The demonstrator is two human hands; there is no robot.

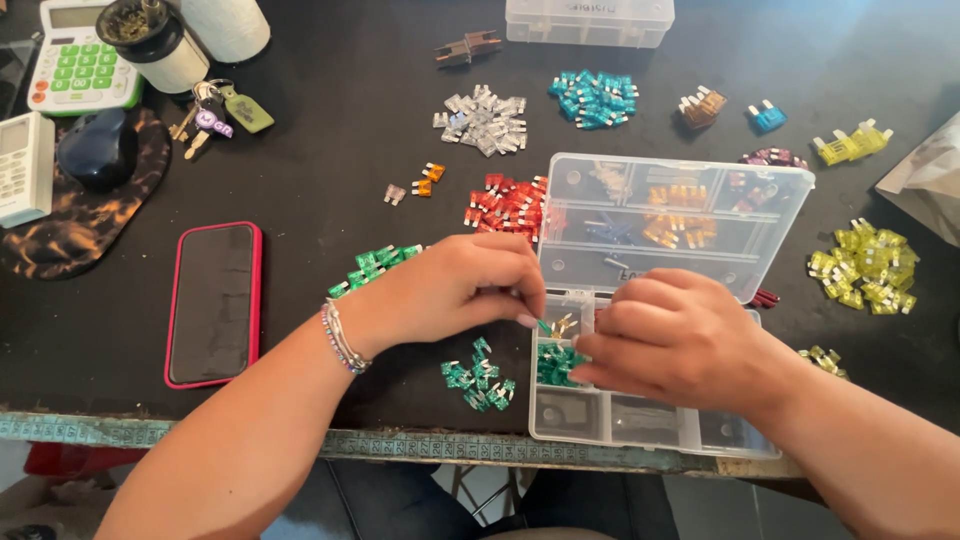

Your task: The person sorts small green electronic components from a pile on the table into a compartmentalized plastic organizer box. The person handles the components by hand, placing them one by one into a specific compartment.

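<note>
Sorting in hand: left hand (455,285) pinches a green fuse over the box (640,425); right hand (680,335), fingers curled, contents hidden. Next move needs accurate placement among green fuses (555,365).

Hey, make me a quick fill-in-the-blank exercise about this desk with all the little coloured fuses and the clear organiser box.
1. Both hands, left hand and right hand, meet over the clear compartment box, whose lid is ____.
2. The fuses in the compartment below the hands are ____.
3. The phone lying left of the left hand has a ____ case.

Missing words: open; green; red
</note>
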